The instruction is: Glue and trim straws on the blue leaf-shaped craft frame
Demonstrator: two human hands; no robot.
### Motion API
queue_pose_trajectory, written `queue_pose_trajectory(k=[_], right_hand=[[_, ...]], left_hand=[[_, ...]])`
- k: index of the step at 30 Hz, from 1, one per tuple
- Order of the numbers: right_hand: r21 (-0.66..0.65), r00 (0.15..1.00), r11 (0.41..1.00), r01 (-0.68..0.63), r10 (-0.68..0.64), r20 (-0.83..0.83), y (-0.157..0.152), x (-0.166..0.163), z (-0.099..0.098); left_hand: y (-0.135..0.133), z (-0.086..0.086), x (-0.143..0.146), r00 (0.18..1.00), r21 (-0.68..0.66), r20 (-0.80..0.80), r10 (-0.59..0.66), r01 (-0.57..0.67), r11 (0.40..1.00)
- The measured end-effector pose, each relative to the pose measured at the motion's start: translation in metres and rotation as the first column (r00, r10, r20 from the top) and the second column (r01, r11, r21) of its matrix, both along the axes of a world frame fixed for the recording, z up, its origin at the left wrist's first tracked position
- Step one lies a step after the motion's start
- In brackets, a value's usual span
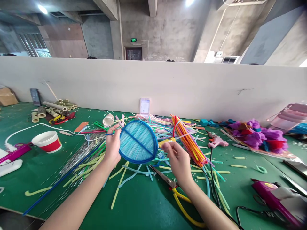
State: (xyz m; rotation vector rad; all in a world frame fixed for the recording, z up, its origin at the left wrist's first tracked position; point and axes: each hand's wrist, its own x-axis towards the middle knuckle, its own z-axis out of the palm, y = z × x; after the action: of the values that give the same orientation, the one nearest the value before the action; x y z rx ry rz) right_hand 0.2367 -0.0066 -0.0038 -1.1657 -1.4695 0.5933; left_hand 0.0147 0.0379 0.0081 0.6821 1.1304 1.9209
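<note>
My left hand is closed on the left edge of a blue, leaf-shaped piece made of thin strands inside a darker blue rim with a rib down its middle. It is held upright above the green table. My right hand is to the right of the piece, its fingers pinched near the lower right rim, beside a yellow strip. What the pinch holds is not visible. Loose coloured pipe-cleaner strips lie scattered beneath both hands.
A tied bundle of orange and yellow stems, scissors with yellow handles, a pink glue gun, purple and red felt flowers, a red-and-white cup, metal wires, bamboo tubes. A white partition runs behind the table.
</note>
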Motion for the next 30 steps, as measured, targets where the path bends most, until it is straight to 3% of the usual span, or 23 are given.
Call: queue_pose_trajectory(k=[5, 13, 19, 30], right_hand=[[0.016, 0.995, 1.0, -0.011, 0.009, 0.096, -0.004, -0.005, 0.004], [0.12, 0.934, 0.982, 0.149, -0.179, 0.309, -0.002, -0.004, 0.002], [0.038, 0.977, 0.998, 0.044, -0.051, 0.209, 0.0, 0.0, 0.002], [-0.044, 0.986, 0.993, -0.111, 0.115, 0.123, 0.004, 0.004, 0.003]], left_hand=[[-0.006, -0.001, 0.006, 0.997, -0.006, -0.075, -0.024, 0.024, 1.0], [-0.017, -0.002, 0.016, 0.968, 0.083, -0.249, 0.005, 0.017, 0.996], [-0.014, -0.001, 0.015, 0.979, 0.085, -0.205, 0.003, 0.014, 0.996], [-0.005, -0.003, 0.006, 0.998, -0.069, -0.043, -0.049, 0.046, 0.997]])
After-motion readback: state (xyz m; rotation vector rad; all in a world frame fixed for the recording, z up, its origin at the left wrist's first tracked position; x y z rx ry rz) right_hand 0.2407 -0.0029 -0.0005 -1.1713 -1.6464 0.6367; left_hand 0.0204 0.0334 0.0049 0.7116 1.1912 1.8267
